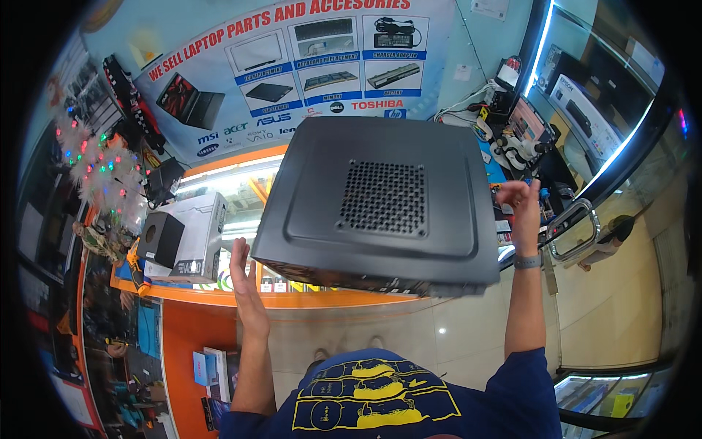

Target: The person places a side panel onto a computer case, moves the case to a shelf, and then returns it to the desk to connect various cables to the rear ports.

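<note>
Centrally, the black computer case (376, 201) is above the orange-edged counter (292, 300), vented panel up, base hidden. Your left hand (248, 293), open with fingers extended, is at its near left corner; your right hand (522, 212), open, fingers slightly bent, is beside its right side. Contact unclear. Farther left: grey carton (205, 238), black speaker (161, 240).

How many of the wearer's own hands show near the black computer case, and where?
2: the left hand by the near left corner of the black computer case, the right hand beside its right side. Neither is hidden.
</note>
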`<action>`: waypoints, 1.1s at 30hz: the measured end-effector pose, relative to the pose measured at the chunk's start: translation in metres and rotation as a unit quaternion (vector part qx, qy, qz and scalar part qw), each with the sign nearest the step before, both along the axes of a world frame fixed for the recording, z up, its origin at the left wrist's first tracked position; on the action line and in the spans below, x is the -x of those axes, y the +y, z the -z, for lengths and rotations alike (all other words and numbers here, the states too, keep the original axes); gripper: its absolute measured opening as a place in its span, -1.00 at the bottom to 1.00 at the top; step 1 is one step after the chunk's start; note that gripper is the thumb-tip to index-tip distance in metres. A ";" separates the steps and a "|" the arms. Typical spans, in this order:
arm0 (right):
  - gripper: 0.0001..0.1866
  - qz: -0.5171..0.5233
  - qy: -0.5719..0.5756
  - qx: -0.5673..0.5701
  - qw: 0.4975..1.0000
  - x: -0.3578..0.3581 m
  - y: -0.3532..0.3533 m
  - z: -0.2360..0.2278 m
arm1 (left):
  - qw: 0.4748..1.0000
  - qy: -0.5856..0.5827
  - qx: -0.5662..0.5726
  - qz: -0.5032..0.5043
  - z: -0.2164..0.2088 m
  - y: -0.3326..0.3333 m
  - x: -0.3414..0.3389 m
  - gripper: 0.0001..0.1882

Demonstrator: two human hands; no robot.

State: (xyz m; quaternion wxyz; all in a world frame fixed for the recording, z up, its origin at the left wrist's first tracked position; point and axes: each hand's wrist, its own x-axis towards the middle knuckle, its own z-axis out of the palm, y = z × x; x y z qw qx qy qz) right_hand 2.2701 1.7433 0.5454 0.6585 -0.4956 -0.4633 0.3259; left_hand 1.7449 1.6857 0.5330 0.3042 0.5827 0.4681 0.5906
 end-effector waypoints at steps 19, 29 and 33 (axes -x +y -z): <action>-0.36 0.056 0.270 -0.062 0.959 0.152 -0.042 -0.052 | 0.957 -0.281 -0.032 0.071 0.025 0.035 0.018 0.02; -0.41 0.350 0.170 -0.207 0.898 0.315 -0.333 -0.148 | 0.838 -0.408 -0.066 0.355 0.017 -0.028 0.072 -0.50; -0.42 0.464 0.128 -0.249 0.840 0.429 -0.471 -0.155 | 0.491 -0.641 0.124 0.577 0.017 -0.067 0.080 -0.40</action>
